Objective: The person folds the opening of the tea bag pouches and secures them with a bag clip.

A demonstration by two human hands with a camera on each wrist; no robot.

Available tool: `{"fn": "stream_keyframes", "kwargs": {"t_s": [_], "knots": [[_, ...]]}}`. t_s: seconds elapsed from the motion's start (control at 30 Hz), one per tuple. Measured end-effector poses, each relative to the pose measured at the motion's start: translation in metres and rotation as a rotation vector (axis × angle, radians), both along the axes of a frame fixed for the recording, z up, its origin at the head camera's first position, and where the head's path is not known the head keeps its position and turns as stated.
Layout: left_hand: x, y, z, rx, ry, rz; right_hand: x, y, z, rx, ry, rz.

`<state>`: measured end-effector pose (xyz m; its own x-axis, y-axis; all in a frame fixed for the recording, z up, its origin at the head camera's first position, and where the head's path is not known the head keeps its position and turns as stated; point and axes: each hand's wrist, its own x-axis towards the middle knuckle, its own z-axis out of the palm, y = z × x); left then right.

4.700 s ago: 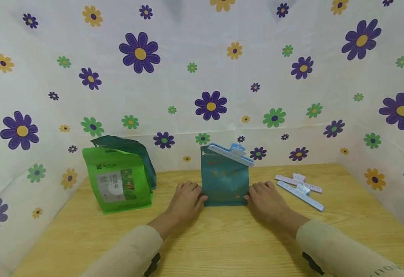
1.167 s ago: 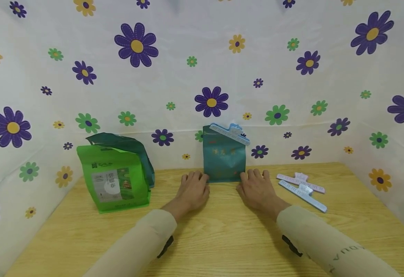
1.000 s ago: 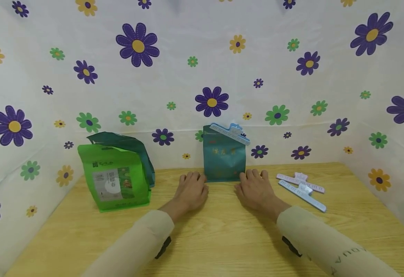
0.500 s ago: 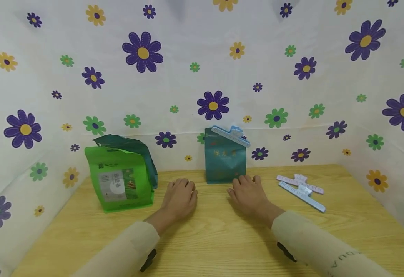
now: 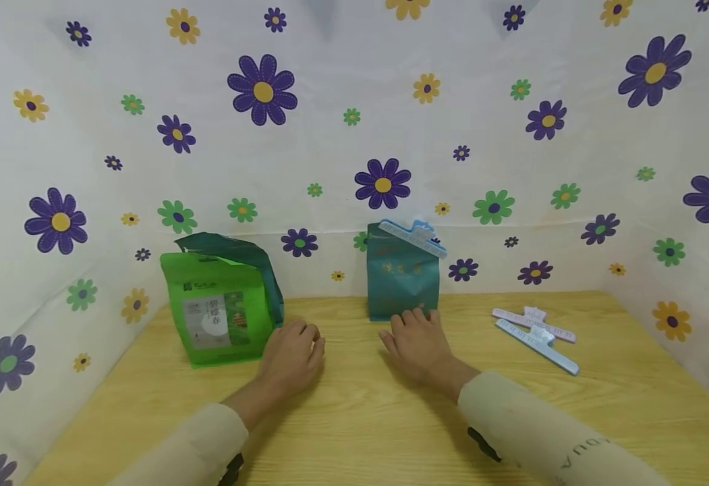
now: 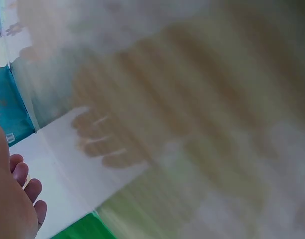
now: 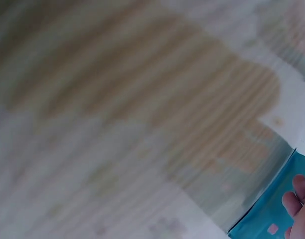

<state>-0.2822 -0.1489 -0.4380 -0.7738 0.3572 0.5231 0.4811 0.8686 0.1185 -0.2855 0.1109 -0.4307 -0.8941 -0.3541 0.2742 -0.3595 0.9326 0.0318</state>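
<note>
In the head view a teal pouch (image 5: 401,280) stands upright near the back wall, a blue sealing clip (image 5: 413,239) set aslant over its top right corner. My right hand (image 5: 417,345) is just in front of it, holding nothing, its loosely bent fingertips overlapping the pouch's lower right part. My left hand (image 5: 292,356), likewise holding nothing, is beside the right edge of a bright green pouch (image 5: 217,337) with a printed label. Behind that pouch stands a dark green pouch (image 5: 241,251). The left wrist view shows the left hand's loosely curled fingers (image 6: 33,190) between the teal and green pouches.
Two more sealing clips lie on the wooden table (image 5: 354,432) at the right: a pale pink clip (image 5: 563,334) and, partly over it, a light blue clip (image 5: 551,354). A white flower-print sheet (image 5: 330,148) encloses the table's back and sides.
The teal pouch was moved back toward the wall between both hands. Both hands then let go of it; the left moved left to the green pouch, the right drew slightly left and nearer.
</note>
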Motion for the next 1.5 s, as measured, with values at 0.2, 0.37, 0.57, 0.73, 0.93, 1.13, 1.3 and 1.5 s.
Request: {"fn": "stream_keyframes", "kwargs": {"t_s": [0.2,0.37,0.57,0.73,0.93,1.13,1.3,1.5], "knots": [[0.007,-0.013,0.001,-0.003,-0.009,-0.037,0.0,-0.006,0.002,-0.008,-0.006,0.007],[0.01,-0.025,0.002,-0.016,-0.047,0.001,-0.002,-0.013,0.0,-0.007,-0.02,0.009],[0.012,-0.041,0.002,-0.022,-0.036,0.005,-0.004,-0.025,-0.002,-0.005,-0.03,0.02],[0.014,-0.055,0.0,-0.024,0.01,-0.01,-0.003,-0.038,-0.001,0.024,-0.027,0.047],[0.016,-0.069,-0.002,-0.03,-0.005,0.008,0.0,-0.052,0.0,0.059,0.021,0.074],[0.018,-0.08,-0.001,-0.046,0.001,0.01,0.003,-0.061,0.001,0.082,0.024,0.112],[0.02,-0.089,0.0,-0.053,0.016,0.025,0.004,-0.068,0.001,0.084,0.021,0.13],[0.021,-0.097,0.001,-0.062,0.024,0.028,0.005,-0.074,-0.001,0.127,0.051,0.16]]}}
